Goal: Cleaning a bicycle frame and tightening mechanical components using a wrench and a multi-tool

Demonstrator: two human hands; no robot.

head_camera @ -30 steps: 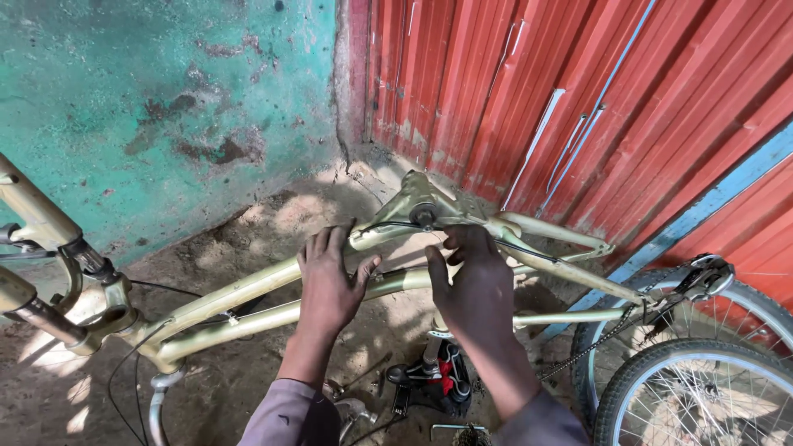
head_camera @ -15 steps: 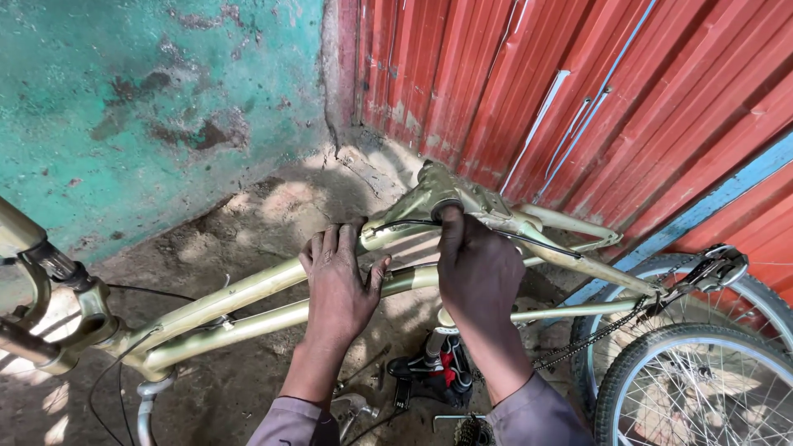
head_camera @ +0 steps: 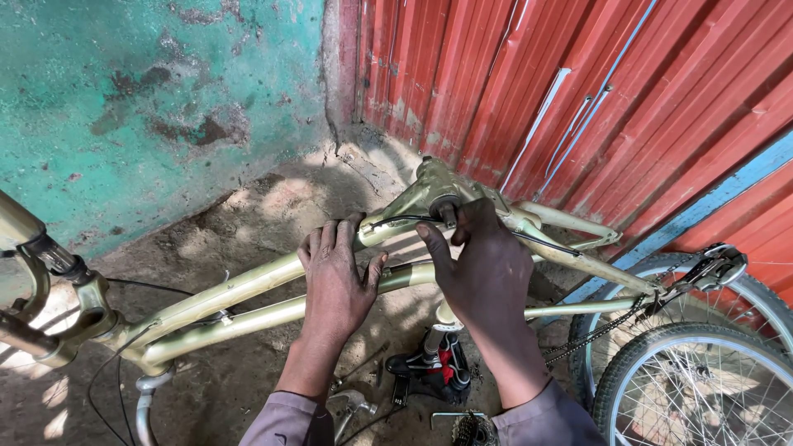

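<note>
Olive bicycle frame inverted on dirt floor, tubes running lower left to upper right. Left hand flat on tubes, fingers spread. Right hand nearer bottom bracket, fingers seemingly pinching its axle.

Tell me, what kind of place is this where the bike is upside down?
Probably an outdoor, roadside bicycle repair spot. A pale green bicycle frame lies upside down on bare dirt ground, with small tools scattered beneath it. Behind stand a red corrugated metal wall and a worn green plastered wall.
</note>
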